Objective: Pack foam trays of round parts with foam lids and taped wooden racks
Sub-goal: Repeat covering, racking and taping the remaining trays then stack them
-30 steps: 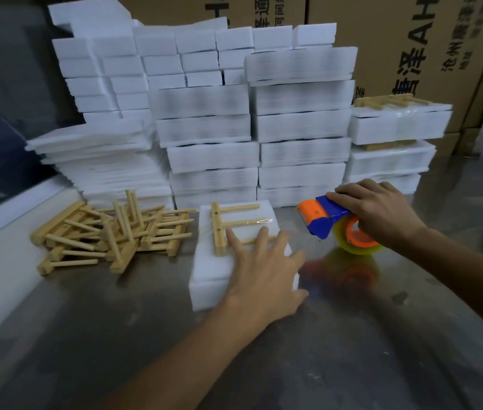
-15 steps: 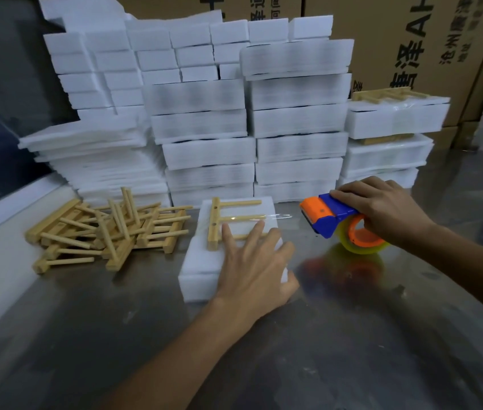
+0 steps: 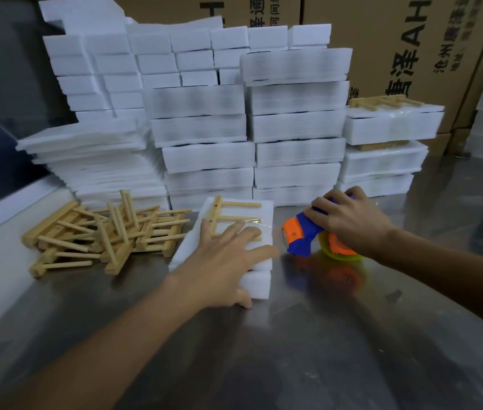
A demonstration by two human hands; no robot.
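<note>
This was a packing station in a warehouse or small factory. Printed cardboard cartons [image 3: 411,54] stood stacked wall-high at the back, and before them rose tall piles of white foam trays [image 3: 296,125] and thin foam lids [image 3: 95,161], some finished packs [image 3: 391,125] already wrapped in clear tape with a wooden rack on top. The work surface was a scuffed, reflective steel table [image 3: 323,350] holding a loose heap of wooden racks [image 3: 110,232] and an orange-and-blue tape dispenser [image 3: 302,235], the plain gear of repetitive hand packing.
</note>
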